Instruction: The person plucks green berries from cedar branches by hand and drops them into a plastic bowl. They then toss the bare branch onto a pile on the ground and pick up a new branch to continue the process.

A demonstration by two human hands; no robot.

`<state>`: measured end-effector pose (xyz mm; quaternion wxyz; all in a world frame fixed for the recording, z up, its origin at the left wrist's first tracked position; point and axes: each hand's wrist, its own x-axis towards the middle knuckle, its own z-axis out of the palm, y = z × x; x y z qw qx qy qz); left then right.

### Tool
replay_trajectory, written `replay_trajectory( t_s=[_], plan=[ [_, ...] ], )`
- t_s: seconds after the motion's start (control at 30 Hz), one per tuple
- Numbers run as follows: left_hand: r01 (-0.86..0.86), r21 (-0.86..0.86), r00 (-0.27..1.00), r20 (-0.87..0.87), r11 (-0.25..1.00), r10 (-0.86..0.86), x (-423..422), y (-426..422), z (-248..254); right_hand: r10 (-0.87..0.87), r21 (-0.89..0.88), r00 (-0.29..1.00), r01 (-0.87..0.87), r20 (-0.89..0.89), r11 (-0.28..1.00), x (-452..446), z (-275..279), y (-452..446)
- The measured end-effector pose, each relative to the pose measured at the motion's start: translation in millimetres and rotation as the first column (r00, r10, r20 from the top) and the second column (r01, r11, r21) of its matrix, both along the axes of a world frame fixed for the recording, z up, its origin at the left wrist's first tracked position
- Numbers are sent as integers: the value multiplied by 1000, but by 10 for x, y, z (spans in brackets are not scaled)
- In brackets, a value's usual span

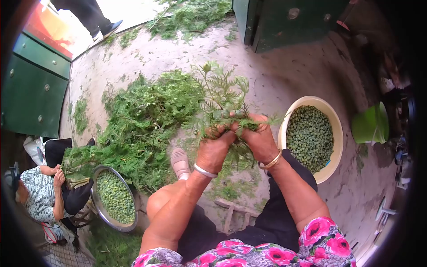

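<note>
Both my hands meet in front of me on a leafy green sprig (222, 89) with small round green cones among its flat foliage. My left hand (215, 149) has its fingers closed round the sprig's lower left side. On the right, my right hand (260, 140) pinches the same sprig, its fingertips close to the left ones and partly hidden by leaves. Beside my right forearm stands a cream basin (339, 147) holding many small green cones (310, 138). A big heap of cut green branches (147, 120) lies on the floor to the left of my hands.
At the left, a seated person (40, 191) holds a branch beside a metal basin (133, 227) of green cones. A green bucket (371, 123) stands at the right. Green doors (38, 84) flank the doorway, where another person's leg (91, 18) shows. A wooden stool (235, 208) lies between my legs.
</note>
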<state>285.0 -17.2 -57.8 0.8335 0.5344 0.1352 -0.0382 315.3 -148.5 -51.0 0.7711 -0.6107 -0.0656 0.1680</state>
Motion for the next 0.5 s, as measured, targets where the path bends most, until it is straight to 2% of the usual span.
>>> replay_trajectory(
  t_s=[0.07,0.1,0.13,0.2,0.23,0.3,0.4,0.43,0.5],
  plan=[
    [60,-3,998,20,998,-60,-14,-71,27,-60,-42,997,62,42,997,27,-71,-21],
    [61,-25,997,-37,998,-62,-10,-89,10,-127,58,988,132,-85,990,16,0,8],
    [68,-25,997,-36,997,-69,-15,-46,20,-134,58,987,139,-84,989,29,-13,24],
    [147,152,970,-216,977,-112,-24,134,87,-254,134,964,263,-82,955,60,-53,19],
    [32,186,992,-129,982,-8,-9,180,-20,-185,164,974,206,-135,965,64,-45,-43],
    [-285,144,951,-81,948,299,78,312,-4,-206,121,972,219,-116,968,80,-13,-60],
    [-390,66,917,126,919,380,132,530,221,-217,25,975,219,-45,975,73,39,-55],
    [-392,69,916,125,917,382,146,514,274,-213,-33,977,213,7,977,68,44,-48],
    [-399,340,908,278,852,314,144,418,349,-191,-88,980,196,57,977,43,14,-25]
  ],
)
